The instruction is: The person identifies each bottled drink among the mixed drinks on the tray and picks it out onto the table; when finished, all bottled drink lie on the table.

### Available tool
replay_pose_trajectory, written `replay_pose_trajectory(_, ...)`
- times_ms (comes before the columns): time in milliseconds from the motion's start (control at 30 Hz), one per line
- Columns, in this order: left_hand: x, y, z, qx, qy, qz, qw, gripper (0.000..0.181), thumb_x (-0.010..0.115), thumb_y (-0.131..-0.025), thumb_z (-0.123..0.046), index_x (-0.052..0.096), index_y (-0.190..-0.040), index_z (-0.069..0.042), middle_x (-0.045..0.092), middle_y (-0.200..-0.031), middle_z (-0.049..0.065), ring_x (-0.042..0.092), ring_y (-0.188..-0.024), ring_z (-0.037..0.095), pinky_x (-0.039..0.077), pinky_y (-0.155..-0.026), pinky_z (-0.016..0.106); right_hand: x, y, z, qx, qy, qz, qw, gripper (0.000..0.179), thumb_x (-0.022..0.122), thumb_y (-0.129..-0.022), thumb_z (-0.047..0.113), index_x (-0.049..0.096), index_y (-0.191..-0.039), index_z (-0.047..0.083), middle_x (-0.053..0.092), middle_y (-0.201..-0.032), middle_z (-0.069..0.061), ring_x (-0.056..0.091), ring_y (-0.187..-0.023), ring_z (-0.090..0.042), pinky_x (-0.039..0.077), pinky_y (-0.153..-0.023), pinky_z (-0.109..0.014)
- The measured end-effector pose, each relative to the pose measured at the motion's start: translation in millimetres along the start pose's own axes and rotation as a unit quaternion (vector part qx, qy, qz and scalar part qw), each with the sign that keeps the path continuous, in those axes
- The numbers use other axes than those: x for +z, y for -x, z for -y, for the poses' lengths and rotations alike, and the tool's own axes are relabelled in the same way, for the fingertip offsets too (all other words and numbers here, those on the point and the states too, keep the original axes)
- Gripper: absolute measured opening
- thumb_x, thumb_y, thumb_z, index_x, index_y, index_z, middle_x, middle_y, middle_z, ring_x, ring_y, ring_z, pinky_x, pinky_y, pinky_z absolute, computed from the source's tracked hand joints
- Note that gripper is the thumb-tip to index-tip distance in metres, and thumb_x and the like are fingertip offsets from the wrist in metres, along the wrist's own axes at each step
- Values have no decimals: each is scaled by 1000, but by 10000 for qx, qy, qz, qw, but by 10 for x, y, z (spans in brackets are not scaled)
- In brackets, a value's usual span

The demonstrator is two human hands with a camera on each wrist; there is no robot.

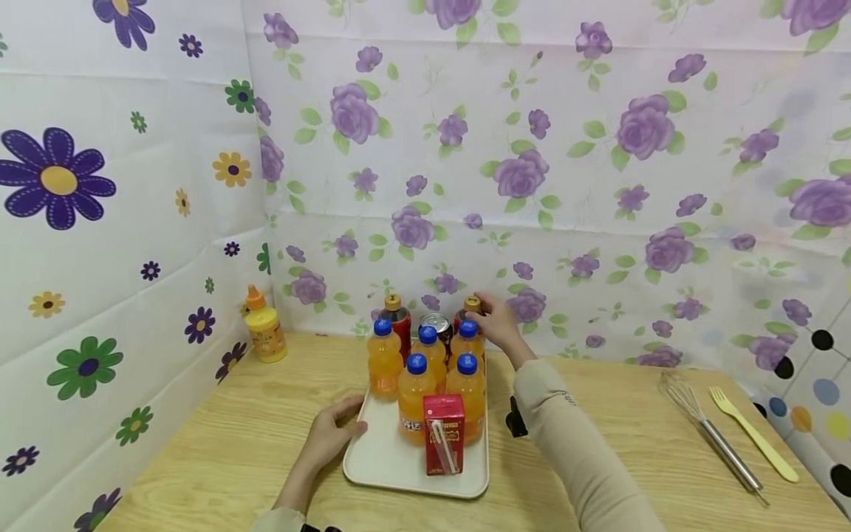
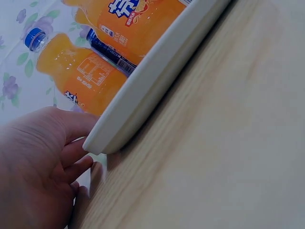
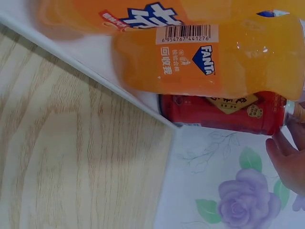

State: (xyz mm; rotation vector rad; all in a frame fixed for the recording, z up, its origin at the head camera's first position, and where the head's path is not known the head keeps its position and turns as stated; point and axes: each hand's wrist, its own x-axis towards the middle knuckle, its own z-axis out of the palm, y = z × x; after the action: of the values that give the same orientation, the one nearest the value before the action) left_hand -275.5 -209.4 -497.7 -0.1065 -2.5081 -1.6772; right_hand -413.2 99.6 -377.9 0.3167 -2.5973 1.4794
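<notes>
A cream tray (image 1: pixel 385 469) lies on the wooden table, crowded with drinks. My left hand (image 1: pixel 329 436) grips its left rim, thumb on the inner side. At the tray's back right corner, my right hand (image 1: pixel 497 321) pinches the gold cap of a red drink bottle (image 3: pixel 219 112), which stands upright; orange bottles partly hide it in the head view. Several orange Fanta bottles (image 1: pixel 384 362) with blue caps fill the middle. In front stands a red drink carton (image 1: pixel 435 465) with a straw on its face. A dark can (image 1: pixel 436 321) and another red bottle (image 1: pixel 399 319) stand at the back.
A yellow squeeze bottle (image 1: pixel 267 334) with an orange nozzle stands at the table's back left. On the right lie a whisk (image 1: pixel 721 443) and a pale yellow fork (image 1: pixel 754 436). Flowered cloth (image 1: pixel 565 222) hangs close behind the tray.
</notes>
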Motion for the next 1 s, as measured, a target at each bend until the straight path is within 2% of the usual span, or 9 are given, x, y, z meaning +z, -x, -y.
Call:
replay_pose_trajectory(133, 24, 3, 17, 162, -56, -108, 9998, 42, 70, -84, -1, 63, -125, 4, 57, -136, 27, 48, -134, 42, 37, -113, 53, 13, -8, -25, 92, -116, -53, 9999, 55, 62, -95, 13, 42, -145, 0, 51, -143, -25, 49, -134, -38, 44, -110, -48)
replay_pose_trajectory(167, 30, 1, 21, 248, -137, -121, 9995, 40, 70, -85, -1, 63, -124, 4, 57, -135, 27, 49, -133, 43, 33, -115, 54, 14, -11, -31, 139, -145, -88, 9998, 55, 63, -95, 14, 44, -145, 1, 52, -142, -24, 49, -134, -38, 43, -111, -48)
replay_pose_trajectory(233, 40, -7, 35, 421, -416, -145, 9981, 38, 70, -85, -3, 64, -123, 2, 58, -134, 27, 48, -133, 45, 18, -120, 61, 11, -13, -43, 191, -133, -143, 9996, 55, 64, -94, 15, 45, -144, 2, 52, -142, -23, 49, -135, -37, 42, -112, -48)
replay_pose_trajectory(333, 50, -22, 48, 641, -998, -162, 9928, 39, 69, -87, -10, 64, -124, -2, 59, -134, 25, 41, -136, 50, -5, -113, 74, -11, -7, -56, 228, -126, -176, 9995, 56, 64, -94, 17, 45, -145, 4, 53, -142, -23, 49, -134, -36, 43, -111, -48)
replay_pose_trajectory(400, 54, -31, 47, 718, -1335, -118, 9884, 41, 68, -88, -14, 63, -127, -3, 58, -136, 24, 38, -138, 52, -11, -108, 78, -39, -5, -67, 204, -109, -185, 9996, 58, 64, -94, 17, 43, -146, 5, 53, -142, -23, 49, -134, -36, 44, -110, -48)
replay_pose_trajectory(500, 60, -44, 38, 757, -1619, -44, 9839, 44, 66, -90, -20, 61, -131, -6, 55, -141, 22, 35, -140, 51, -13, -106, 79, -73, -4, -76, 212, -110, -216, 9995, 59, 64, -94, 19, 41, -147, 5, 52, -142, -23, 49, -134, -37, 43, -110, -48)
replay_pose_trajectory(633, 63, -48, 29, 759, -1619, -14, 9839, 44, 64, -91, -22, 61, -131, -6, 53, -142, 21, 34, -140, 50, -14, -106, 78, -76, -6, -83, 233, -133, -353, 9990, 56, 65, -94, 20, 46, -145, 6, 55, -140, -23, 51, -133, -37, 42, -112, -48)
replay_pose_trajectory(833, 33, 3, 52, 659, -1611, -78, 9847, 44, 65, -90, -21, 61, -131, -6, 54, -142, 20, 34, -141, 50, -13, -107, 78, 17, 7, -78, 189, -322, -576, 9976, 45, 68, -91, 16, 57, -133, 4, 63, -130, -22, 59, -123, -36, 52, -101, -45)
replay_pose_trajectory(1000, -30, 57, 69, 609, -1617, -113, 9849, 43, 64, -91, -22, 62, -131, -7, 54, -142, 20, 34, -140, 50, -12, -107, 79, 109, 3, -10, 178, -248, -741, 9968, 43, 70, -89, 15, 60, -130, 3, 66, -126, -22, 64, -115, -35, 57, -91, -42)
